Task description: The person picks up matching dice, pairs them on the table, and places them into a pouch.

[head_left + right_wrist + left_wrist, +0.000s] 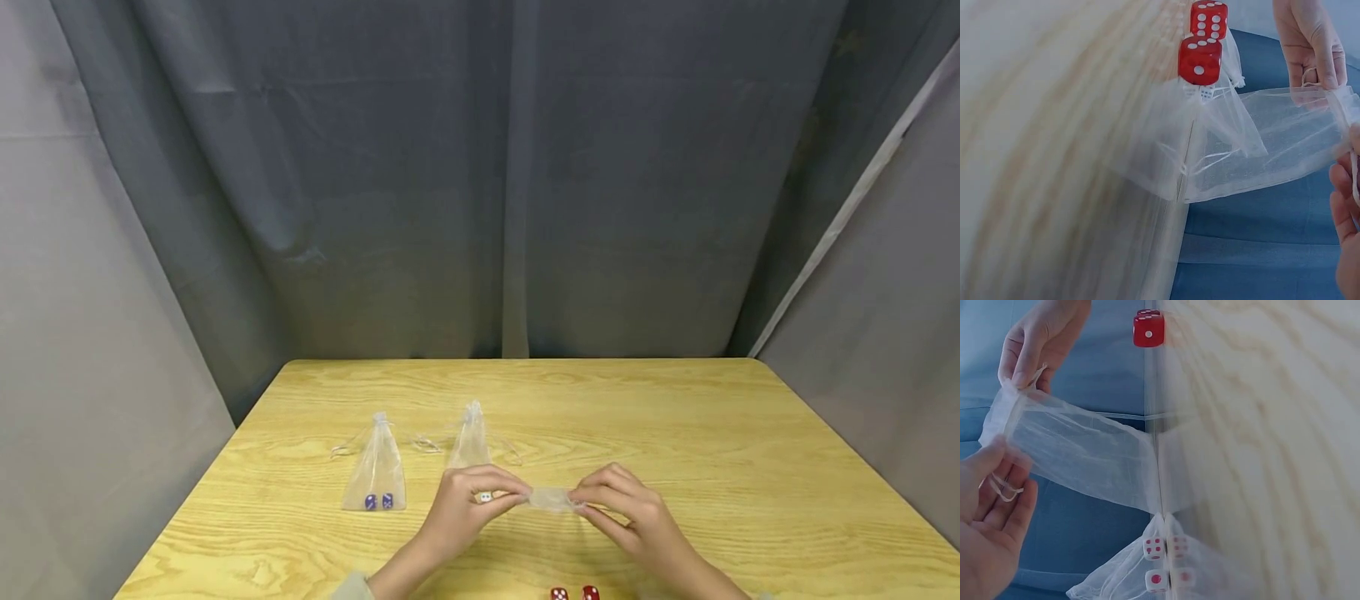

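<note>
A sheer white drawstring pouch is held up between both hands, its body hanging toward the tabletop. At one side of its mouth, my left hand pinches the fabric between thumb and fingers. My right hand pinches the opposite side, also seen as the right hand in the right wrist view. White cord loops show by the left fingers. Nothing shows inside this pouch's sheer body. Two red dice lie on the table between the forearms, near the front edge.
On the wooden table, a tied pouch at left contains two blue dice. Right of it, another tied pouch contains white dice and is partly hidden behind my left hand. Grey curtains surround the table.
</note>
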A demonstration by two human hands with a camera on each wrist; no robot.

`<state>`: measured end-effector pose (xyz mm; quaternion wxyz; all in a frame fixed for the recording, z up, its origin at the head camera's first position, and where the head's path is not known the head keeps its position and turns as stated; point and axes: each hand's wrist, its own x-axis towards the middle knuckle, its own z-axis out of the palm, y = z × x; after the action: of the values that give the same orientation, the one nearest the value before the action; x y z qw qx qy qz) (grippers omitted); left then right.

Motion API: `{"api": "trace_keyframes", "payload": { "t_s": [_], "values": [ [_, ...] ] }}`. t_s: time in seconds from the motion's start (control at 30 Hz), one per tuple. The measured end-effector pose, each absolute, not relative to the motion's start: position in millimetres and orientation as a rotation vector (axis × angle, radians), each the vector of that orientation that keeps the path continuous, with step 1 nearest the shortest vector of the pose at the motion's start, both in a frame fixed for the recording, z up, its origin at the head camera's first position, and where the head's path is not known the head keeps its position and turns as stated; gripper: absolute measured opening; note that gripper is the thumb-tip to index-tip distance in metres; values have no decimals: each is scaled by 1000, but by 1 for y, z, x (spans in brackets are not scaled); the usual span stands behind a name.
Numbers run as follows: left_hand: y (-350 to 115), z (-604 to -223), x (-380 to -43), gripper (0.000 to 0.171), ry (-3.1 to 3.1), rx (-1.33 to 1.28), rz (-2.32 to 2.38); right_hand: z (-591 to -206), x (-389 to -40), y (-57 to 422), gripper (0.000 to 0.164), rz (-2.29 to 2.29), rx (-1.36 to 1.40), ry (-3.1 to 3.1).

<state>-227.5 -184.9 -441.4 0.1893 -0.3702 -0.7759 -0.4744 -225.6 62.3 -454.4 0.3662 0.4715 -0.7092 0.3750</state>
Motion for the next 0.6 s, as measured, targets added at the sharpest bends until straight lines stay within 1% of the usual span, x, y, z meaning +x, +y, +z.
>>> {"api": "trace_keyframes", "payload": {
  "t_s": [0.03,0.17,0.2,0.33,0.43,0.53,0.6],
  "values": [
    [-185,-442,-227,14,-2188,-1046,-1332,-455,-225,62,15,972,1216,-1819],
    [-184,-442,-227,11,-2206,-1055,-1323,-455,-225,61,7,1012,1231,-1814],
    [-183,-442,-227,11,-2209,-1058,-1325,-455,-224,61,7,1027,1233,-1823],
    [-180,-442,-227,9,-2227,-1067,-1339,-453,-222,60,24,1067,1225,-1858],
    [-177,-441,-227,9,-2236,-1077,-1358,-452,-220,59,33,1108,1212,-1885],
    [-175,-441,-228,9,-2239,-1079,-1382,-452,-219,59,36,1147,1176,-1931],
    [-174,-442,-228,9,-2235,-1080,-1396,-453,-217,59,35,1180,1130,-1984]
  ]
}}
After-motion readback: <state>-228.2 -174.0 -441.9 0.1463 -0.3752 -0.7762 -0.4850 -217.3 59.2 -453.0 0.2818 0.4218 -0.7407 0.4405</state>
